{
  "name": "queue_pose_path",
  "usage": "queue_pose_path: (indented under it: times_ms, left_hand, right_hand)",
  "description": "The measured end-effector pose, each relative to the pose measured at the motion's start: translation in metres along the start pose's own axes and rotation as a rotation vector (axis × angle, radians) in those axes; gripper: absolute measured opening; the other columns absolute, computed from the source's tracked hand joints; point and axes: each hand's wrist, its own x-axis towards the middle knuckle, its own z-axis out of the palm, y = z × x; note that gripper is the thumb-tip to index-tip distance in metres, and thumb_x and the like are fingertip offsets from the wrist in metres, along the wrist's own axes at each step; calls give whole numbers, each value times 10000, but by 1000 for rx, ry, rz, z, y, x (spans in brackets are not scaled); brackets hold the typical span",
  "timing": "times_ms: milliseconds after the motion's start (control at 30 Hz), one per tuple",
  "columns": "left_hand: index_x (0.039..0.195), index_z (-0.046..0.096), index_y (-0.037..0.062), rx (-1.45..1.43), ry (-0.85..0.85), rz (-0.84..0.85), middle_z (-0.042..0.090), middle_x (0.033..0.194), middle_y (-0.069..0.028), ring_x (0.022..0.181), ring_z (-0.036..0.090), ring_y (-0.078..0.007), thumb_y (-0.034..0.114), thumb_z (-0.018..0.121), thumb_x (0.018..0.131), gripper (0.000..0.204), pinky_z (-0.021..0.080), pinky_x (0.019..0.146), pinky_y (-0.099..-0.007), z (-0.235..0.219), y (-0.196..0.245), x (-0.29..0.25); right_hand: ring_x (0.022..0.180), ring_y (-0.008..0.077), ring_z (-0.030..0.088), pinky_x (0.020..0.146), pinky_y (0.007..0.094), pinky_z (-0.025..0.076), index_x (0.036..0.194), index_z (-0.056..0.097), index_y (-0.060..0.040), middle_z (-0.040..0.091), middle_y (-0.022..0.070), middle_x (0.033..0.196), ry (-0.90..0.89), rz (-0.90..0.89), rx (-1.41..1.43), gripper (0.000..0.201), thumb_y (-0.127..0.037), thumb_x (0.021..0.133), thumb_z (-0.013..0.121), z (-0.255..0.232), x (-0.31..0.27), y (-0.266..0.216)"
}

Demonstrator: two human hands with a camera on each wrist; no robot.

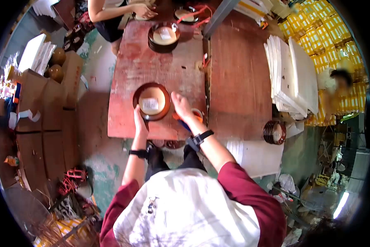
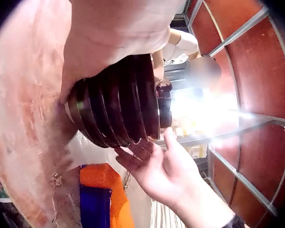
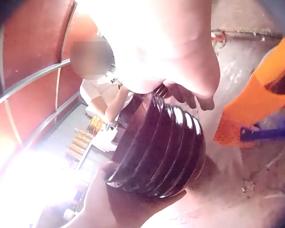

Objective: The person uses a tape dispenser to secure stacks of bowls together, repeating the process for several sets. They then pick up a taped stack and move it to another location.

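Note:
A stack of glazed brown bowls [image 1: 154, 101] sits close in front of me on the red tabletop, the top one cream inside with a white label. My left hand [image 1: 140, 122] grips the stack's near left side, fingers lying along the ridged dark walls [image 3: 166, 147]. On the right, my right hand [image 1: 182, 108] is beside the rim with relaxed, slightly bent fingers. Its fingertips [image 2: 128, 156] reach the stack's side in the left wrist view. An orange and blue object [image 2: 104, 194] lies near my right wrist, partly hidden by it in the head view.
Another bowl stack [image 1: 163, 38] stands farther back, with a person's hand [image 1: 144, 11] behind it. A grey post [image 1: 220, 18] rises at the table's back. White foam sheets [image 1: 290, 78] and a stack of dark bowls [image 1: 274, 132] are to the right. Cardboard boxes [image 1: 43, 103] line the left.

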Motion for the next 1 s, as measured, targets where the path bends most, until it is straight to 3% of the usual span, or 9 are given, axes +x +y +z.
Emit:
queue_pose_path:
  times_ms: [67, 167, 267, 333, 467, 567, 667, 800, 1000]
  left_hand:
    - [1361, 538, 104, 86, -7, -77, 608, 1266, -4, 1151, 559, -122, 502, 547, 996, 540, 472, 958, -312, 6, 15, -14]
    - [1387, 513, 100, 218, -25, -60, 583, 1316, -44, 1100, 601, -169, 542, 545, 995, 592, 497, 899, -355, 0, 31, -28]
    - [1382, 520, 71, 277, 45, -141, 604, 1310, -101, 1098, 634, -236, 514, 534, 1005, 582, 495, 926, -399, -33, 38, -51]
    - [1355, 543, 60, 357, 49, -168, 630, 1283, -116, 1073, 652, -250, 481, 538, 1007, 546, 497, 925, -404, -58, 42, -74]
    - [1265, 596, 51, 463, -27, -183, 673, 1201, -100, 994, 679, -227, 390, 563, 1002, 431, 513, 868, -372, -110, 51, -104]
    - [1208, 608, 50, 531, -17, -241, 691, 1156, -98, 974, 693, -236, 328, 556, 1010, 346, 531, 843, -368, -134, 52, -118]
    - [1173, 613, 51, 587, -6, -286, 694, 1147, -108, 939, 702, -231, 277, 554, 1004, 288, 539, 816, -348, -146, 52, -128]
    - [1177, 622, 56, 644, 53, -298, 702, 1105, -87, 937, 697, -214, 281, 565, 995, 296, 524, 817, -327, -144, 58, -147]
    - [1158, 637, 51, 600, 244, -210, 716, 1090, -90, 927, 698, -207, 281, 573, 987, 293, 517, 803, -315, -161, 39, -199]
  right_hand:
    - [945, 171, 682, 856, 317, 527, 1100, 674, 18, 735, 104, 1009, 172, -131, 222, 409, -374, 1005, 611, -24, -23, 19]
    - [962, 176, 682, 814, 284, 572, 1155, 615, -4, 691, 90, 1041, 247, -18, 515, 188, -134, 1021, 588, -90, -97, 49]
    - [722, 68, 564, 625, 214, 497, 1064, 631, -41, 611, 5, 867, 366, 88, 284, 85, -89, 1006, 590, -152, -209, 104]
    - [629, 88, 564, 546, 238, 447, 1017, 630, -36, 594, 2, 755, 570, 285, 74, 85, -107, 970, 631, -165, -291, 132]
    - [657, 104, 601, 597, 252, 495, 972, 635, -22, 616, 21, 767, 590, 304, -256, 77, -97, 953, 638, -150, -411, 200]
    - [733, 103, 615, 670, 261, 512, 953, 647, -15, 644, 32, 801, 534, 282, -156, 79, -93, 942, 649, -116, -401, 197]
    - [773, 98, 622, 708, 258, 515, 961, 648, -5, 664, 37, 833, 442, 250, -57, 86, -86, 933, 659, -87, -346, 145]
    - [790, 98, 635, 716, 262, 527, 989, 638, 4, 678, 47, 862, 252, 176, 28, 114, -87, 929, 671, -91, -288, 94]
    - [756, 124, 659, 703, 281, 540, 1005, 637, 8, 689, 57, 873, -81, 388, -18, 171, -142, 933, 676, -124, -270, 136]
